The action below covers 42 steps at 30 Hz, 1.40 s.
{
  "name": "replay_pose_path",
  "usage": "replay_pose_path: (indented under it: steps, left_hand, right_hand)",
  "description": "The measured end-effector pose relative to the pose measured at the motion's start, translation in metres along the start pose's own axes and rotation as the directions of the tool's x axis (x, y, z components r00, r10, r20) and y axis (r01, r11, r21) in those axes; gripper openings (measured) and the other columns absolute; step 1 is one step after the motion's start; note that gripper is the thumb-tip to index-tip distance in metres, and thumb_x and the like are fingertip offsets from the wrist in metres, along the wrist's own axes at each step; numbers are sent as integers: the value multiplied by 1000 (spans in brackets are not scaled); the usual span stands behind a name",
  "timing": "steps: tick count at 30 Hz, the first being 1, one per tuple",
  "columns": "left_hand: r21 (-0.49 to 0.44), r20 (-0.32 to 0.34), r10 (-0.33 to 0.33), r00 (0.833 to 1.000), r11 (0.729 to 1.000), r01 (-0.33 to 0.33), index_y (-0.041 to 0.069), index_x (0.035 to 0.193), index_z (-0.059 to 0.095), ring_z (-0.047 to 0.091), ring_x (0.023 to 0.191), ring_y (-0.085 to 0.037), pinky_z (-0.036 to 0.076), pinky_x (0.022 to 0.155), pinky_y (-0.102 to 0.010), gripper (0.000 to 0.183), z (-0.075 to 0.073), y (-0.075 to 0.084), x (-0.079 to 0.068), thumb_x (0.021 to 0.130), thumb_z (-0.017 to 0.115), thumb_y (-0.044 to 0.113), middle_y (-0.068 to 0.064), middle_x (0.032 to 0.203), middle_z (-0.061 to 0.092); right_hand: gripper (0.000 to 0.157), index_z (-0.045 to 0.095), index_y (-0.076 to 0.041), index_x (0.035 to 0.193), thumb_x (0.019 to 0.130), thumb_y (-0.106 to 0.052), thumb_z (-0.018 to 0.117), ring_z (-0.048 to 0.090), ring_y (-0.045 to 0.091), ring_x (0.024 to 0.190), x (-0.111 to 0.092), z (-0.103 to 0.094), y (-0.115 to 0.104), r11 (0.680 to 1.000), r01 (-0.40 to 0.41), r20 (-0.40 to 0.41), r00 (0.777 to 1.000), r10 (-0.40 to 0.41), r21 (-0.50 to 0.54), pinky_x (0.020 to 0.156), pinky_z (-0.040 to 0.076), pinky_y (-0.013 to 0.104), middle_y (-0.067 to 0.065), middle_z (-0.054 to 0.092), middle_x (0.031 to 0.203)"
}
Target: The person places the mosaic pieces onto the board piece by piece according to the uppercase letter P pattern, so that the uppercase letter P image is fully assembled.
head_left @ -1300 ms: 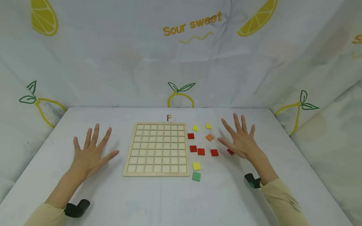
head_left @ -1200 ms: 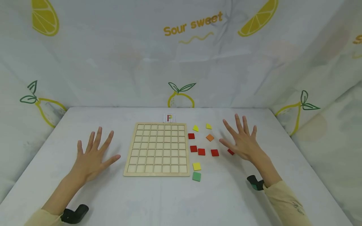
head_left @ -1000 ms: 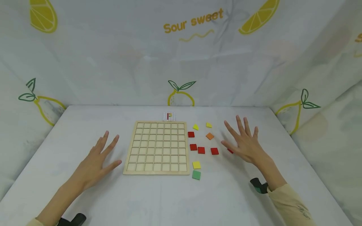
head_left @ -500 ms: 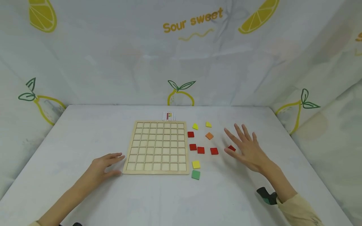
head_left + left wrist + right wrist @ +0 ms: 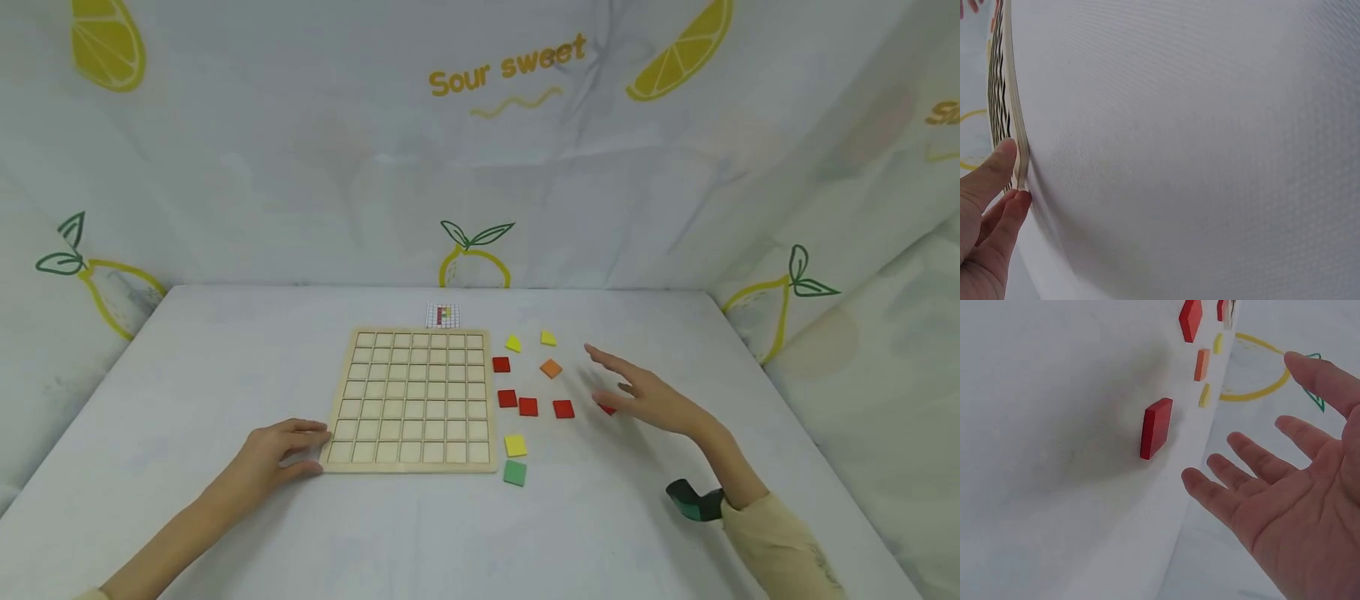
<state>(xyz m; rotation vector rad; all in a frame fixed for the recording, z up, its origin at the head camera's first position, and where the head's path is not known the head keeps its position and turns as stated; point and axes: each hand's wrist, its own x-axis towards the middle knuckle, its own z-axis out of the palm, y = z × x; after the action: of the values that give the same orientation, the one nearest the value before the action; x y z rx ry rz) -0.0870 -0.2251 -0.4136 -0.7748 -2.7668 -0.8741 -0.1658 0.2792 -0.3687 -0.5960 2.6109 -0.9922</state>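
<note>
The pale wooden board (image 5: 408, 468) lies flat on the white table cover (image 5: 420, 542) much as it did a second ago, but the left hand (image 5: 270, 454), spread wide then, has come in to its near-left corner, where thumb and fingers now pinch the edge; I take this as steadying the board. The right hand (image 5: 652, 400) has turned more onto its side, its fingers loosely extended and holding nothing, close above the outermost red tile (image 5: 1157, 428) without touching it. The loose pieces have not shifted, so the handling looks barely begun. As for materials, the backdrop (image 5: 337, 208) is creased white fabric printed with lemons, and the table cover shows a fine, woven-looking grain. The board is smooth, with rounded corners and slim strips dividing it into square cells. Just beyond its far edge lies a small printed grid card (image 5: 443, 316). To its right are flat, plain-faced pieces with crisp sides: more red squares (image 5: 528, 407), a yellow square (image 5: 516, 446), a green square (image 5: 514, 473), an orange square (image 5: 551, 368) turned cornerwise and, smallest, two yellow pieces (image 5: 513, 343), each seemingly with one curved side.
</note>
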Motion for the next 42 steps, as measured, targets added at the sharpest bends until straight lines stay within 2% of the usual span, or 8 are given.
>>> replay_pose_path:
  steps: [4, 9, 18, 23, 31, 36, 39, 42]
  left_hand:
    - [-43, -5, -6, 1000, 999, 6, -2, 107, 70, 66, 95, -32, 59, 76, -31, 42, 1, 1, 0, 68, 82, 4, -15, 110, 66]
    - [-130, 39, -49, 998, 990, 54, -6, 111, 67, 66, 92, -29, 59, 76, -27, 44, 0, -1, 4, 70, 81, 2, -19, 114, 63]
    - [-142, 82, 77, 994, 988, -65, -13, 114, 63, 64, 81, -14, 58, 71, -22, 51, -3, -9, 14, 70, 82, 5, -22, 118, 60]
    - [-162, 170, 29, 985, 987, -1, -14, 117, 61, 63, 84, -12, 58, 74, -21, 54, -8, -12, 18, 73, 81, 7, -22, 123, 58]
    - [-177, 192, -46, 980, 981, 81, -14, 118, 61, 62, 82, -7, 57, 70, -19, 58, -11, -13, 20, 69, 84, 6, -22, 126, 57]
    - [-201, 231, -118, 966, 965, 166, -13, 121, 57, 68, 84, -16, 58, 72, -20, 62, -12, -10, 22, 68, 84, 4, -25, 129, 55]
    - [-259, 263, -151, 953, 940, 221, -15, 122, 56, 69, 89, -25, 58, 74, -20, 62, -12, -9, 22, 68, 83, 2, -27, 133, 50]
    - [-268, 279, -148, 949, 937, 225, -15, 120, 58, 67, 98, -31, 58, 78, -23, 58, -11, -9, 21, 71, 82, 4, -26, 136, 47]
  right_hand:
    - [63, 27, -1, 149, 97, -20, 57, 33, 46, 133, 14, -7, 4, 998, 4, 25, 1000, -5, 68, 98, 43, 61, 25, 31, 150]
    - [61, 29, -2, 149, 97, -20, 57, 40, 45, 130, 29, -13, 8, 992, -19, 34, 999, 15, 127, 98, 45, 58, 25, 36, 147]
    - [60, 30, -2, 148, 98, -21, 56, 44, 44, 127, 47, -15, 12, 982, -42, 55, 998, 32, 182, 99, 45, 56, 25, 40, 144]
    - [62, 29, -4, 149, 98, -24, 56, 43, 44, 129, 53, -15, 15, 976, -58, 77, 996, 43, 208, 101, 44, 56, 24, 39, 145]
    - [63, 28, -5, 150, 97, -23, 56, 40, 42, 131, 66, -17, 20, 966, -34, 87, 996, 12, 256, 101, 45, 54, 24, 38, 146]
    - [64, 25, -5, 151, 96, -18, 56, 37, 43, 133, 74, -17, 25, 959, -69, 120, 992, 37, 275, 100, 47, 51, 24, 35, 148]
    - [65, 25, -8, 152, 96, -17, 58, 36, 42, 134, 78, -19, 27, 954, -101, 134, 989, 65, 282, 99, 47, 49, 23, 35, 149]
    - [66, 26, -10, 152, 95, -18, 59, 37, 41, 133, 82, -20, 28, 954, -110, 133, 988, 75, 281, 99, 48, 48, 21, 37, 148]
